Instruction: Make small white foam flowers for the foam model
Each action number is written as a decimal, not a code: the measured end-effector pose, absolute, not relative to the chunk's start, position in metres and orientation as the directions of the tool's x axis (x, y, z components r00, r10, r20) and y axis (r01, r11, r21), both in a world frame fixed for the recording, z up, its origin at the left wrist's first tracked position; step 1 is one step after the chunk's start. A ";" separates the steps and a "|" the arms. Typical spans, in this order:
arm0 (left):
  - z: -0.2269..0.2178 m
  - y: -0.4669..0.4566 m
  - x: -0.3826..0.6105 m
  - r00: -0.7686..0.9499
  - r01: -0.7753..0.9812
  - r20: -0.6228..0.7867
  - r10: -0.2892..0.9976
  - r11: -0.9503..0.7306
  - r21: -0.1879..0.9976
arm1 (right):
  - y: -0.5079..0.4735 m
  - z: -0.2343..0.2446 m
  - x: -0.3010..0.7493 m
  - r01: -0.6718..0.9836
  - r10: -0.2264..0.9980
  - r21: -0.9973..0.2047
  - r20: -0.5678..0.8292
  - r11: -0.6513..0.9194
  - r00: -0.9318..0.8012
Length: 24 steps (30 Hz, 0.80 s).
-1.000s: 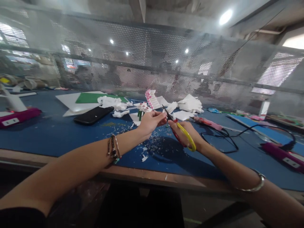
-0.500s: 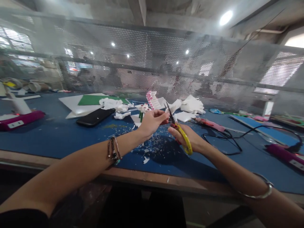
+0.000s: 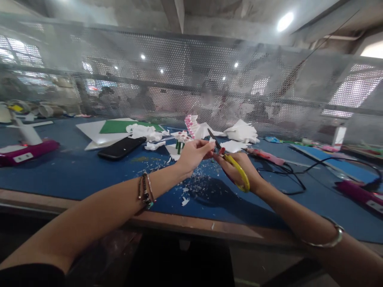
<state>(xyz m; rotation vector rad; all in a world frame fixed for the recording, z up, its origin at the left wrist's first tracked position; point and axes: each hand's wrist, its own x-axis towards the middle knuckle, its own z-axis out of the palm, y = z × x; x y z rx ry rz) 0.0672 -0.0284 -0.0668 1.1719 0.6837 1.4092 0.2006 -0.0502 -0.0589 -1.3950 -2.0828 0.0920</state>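
My right hand (image 3: 237, 169) is closed round a pair of scissors (image 3: 230, 161) with yellow and red handles, blades pointing up and left. My left hand (image 3: 193, 153) pinches something tiny at the blade tips; I cannot make out what it is. Both hands hover above the blue table top (image 3: 74, 171), over a scatter of small white paper scraps (image 3: 197, 183). Just behind my left hand stands a small paper flower (image 3: 181, 137) on green stems.
A black phone (image 3: 122, 148) lies left of the hands, beside white and green sheets (image 3: 112, 127). White folded paper pieces (image 3: 241, 132) lie behind. A pink glue gun (image 3: 266, 156) with a black cable (image 3: 287, 173) lies right; magenta tools sit at both table ends. Perforated screen (image 3: 191, 79) behind.
Both hands stayed together above the scraps. The scissors tilted slightly and the blades moved a little against the pinched piece. The view shifted slightly.
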 end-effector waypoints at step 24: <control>-0.070 -0.019 0.062 0.165 -0.368 0.335 0.928 -0.257 0.894 | -0.048 -0.061 0.214 0.588 0.818 -0.597 0.224 0.545 -0.530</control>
